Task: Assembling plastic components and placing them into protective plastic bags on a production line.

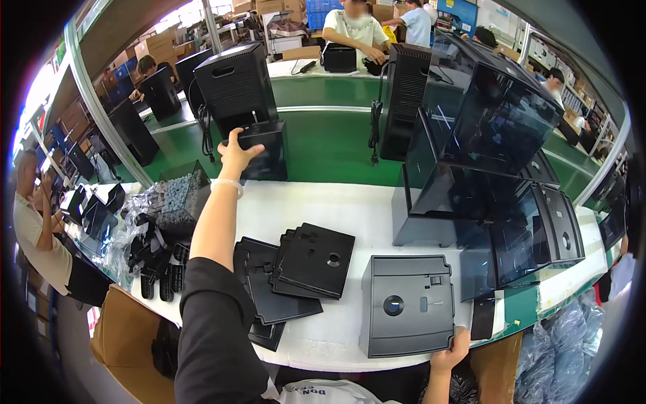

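My left arm stretches far forward over the table. At its end my left hand is open, fingers spread, against or just in front of a dark glossy box on the green conveyor; contact is hard to tell. My right hand grips the near right corner of a grey plastic housing with a round hole and a small rectangular cutout; some of its fingers are hidden. Between my arms lie several flat black panels, overlapping in a loose pile on the white tabletop.
Clear-walled dark bins are stacked high at the right. Tall black machines stand on the green conveyor. Black parts and plastic wrap crowd the left. A cardboard box sits below the table. A person works across the line.
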`<state>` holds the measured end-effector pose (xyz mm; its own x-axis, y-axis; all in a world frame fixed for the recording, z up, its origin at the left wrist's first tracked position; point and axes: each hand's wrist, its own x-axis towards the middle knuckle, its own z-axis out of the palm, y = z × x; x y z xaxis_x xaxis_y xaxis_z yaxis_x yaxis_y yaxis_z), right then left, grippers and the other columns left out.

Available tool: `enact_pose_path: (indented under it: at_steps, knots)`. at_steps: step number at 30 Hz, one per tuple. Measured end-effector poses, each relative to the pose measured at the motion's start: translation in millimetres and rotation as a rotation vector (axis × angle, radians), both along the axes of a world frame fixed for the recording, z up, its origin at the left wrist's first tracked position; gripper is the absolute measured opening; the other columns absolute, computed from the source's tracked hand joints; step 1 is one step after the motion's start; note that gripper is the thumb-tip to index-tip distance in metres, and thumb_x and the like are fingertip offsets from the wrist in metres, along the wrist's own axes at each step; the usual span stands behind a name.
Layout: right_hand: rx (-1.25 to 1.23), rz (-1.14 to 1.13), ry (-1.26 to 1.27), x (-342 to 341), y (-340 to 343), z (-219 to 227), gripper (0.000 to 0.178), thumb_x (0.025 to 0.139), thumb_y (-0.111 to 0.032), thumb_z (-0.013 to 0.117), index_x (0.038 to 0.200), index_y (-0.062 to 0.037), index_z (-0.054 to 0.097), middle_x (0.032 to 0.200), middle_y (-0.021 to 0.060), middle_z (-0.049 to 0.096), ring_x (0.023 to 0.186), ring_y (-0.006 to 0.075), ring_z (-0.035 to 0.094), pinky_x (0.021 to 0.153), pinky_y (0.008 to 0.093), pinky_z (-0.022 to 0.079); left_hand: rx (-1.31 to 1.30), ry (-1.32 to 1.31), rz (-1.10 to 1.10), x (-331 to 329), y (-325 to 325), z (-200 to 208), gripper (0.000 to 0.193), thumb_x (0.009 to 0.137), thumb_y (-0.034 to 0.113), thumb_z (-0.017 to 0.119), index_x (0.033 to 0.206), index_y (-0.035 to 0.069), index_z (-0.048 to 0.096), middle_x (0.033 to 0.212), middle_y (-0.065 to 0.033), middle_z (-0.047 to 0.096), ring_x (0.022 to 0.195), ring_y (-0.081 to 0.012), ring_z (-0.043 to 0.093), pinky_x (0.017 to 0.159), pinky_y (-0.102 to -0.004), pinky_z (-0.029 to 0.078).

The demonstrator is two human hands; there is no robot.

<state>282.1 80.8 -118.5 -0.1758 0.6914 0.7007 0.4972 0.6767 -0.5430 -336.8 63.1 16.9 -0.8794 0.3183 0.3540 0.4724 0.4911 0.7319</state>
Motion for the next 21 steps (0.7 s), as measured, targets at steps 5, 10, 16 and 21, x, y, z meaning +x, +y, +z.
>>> enact_pose_path:
  at_steps: [5, 10, 16, 21]
  knots:
    - [-0.016, -0.014, -0.016, 9.4, 0.4, 0.0, 0.004, 0.065, 0.001, 0.05, 0.069, 0.0003, 0.049, 0.067, 0.013, 0.049, 0.064, 0.0312, 0.048, 0.061, 0.0381, 0.039, 0.052, 0.245, -0.031, 6.0, -18.8, -17.5, 0.074, 0.053, 0.017, 0.09, 0.111, 0.01, 0.045, 0.114, -0.0213, 0.05, 0.103, -0.0368, 0.051, 0.091, -0.0408, 0.044]
    - [0.014, -0.001, -0.008, 8.7, -2.9, -3.4, 0.004, 0.067, -0.003, 0.052, 0.07, -0.0003, 0.049, 0.066, 0.0122, 0.048, 0.063, 0.03, 0.047, 0.059, 0.0366, 0.038, 0.098, 0.256, 0.179, -1.1, -29.7, -12.1, 0.072, 0.056, 0.02, 0.089, 0.112, 0.012, 0.044, 0.121, -0.0202, 0.048, 0.107, -0.039, 0.053, 0.088, -0.0436, 0.047]
    - [-0.037, -0.065, 0.023, 16.4, -7.1, 5.3, 0.025, 0.072, -0.02, 0.065, 0.067, -0.0027, 0.047, 0.064, 0.0094, 0.044, 0.061, 0.0268, 0.044, 0.057, 0.0346, 0.035, 0.076, 0.206, 0.226, -0.6, -20.6, 4.4, 0.07, 0.057, 0.022, 0.089, 0.112, 0.018, 0.046, 0.125, -0.0181, 0.047, 0.106, -0.0404, 0.055, 0.088, -0.0448, 0.048]
    - [-0.018, -0.132, -0.048, 39.1, -9.7, 2.0, 0.027, 0.069, -0.019, 0.07, 0.065, -0.0036, 0.047, 0.065, 0.0089, 0.045, 0.061, 0.0272, 0.046, 0.056, 0.0343, 0.035, 0.146, 0.282, 0.17, 6.0, -25.4, 7.7, 0.072, 0.057, 0.022, 0.089, 0.115, 0.014, 0.047, 0.117, -0.0172, 0.05, 0.109, -0.036, 0.05, 0.093, -0.0405, 0.044]
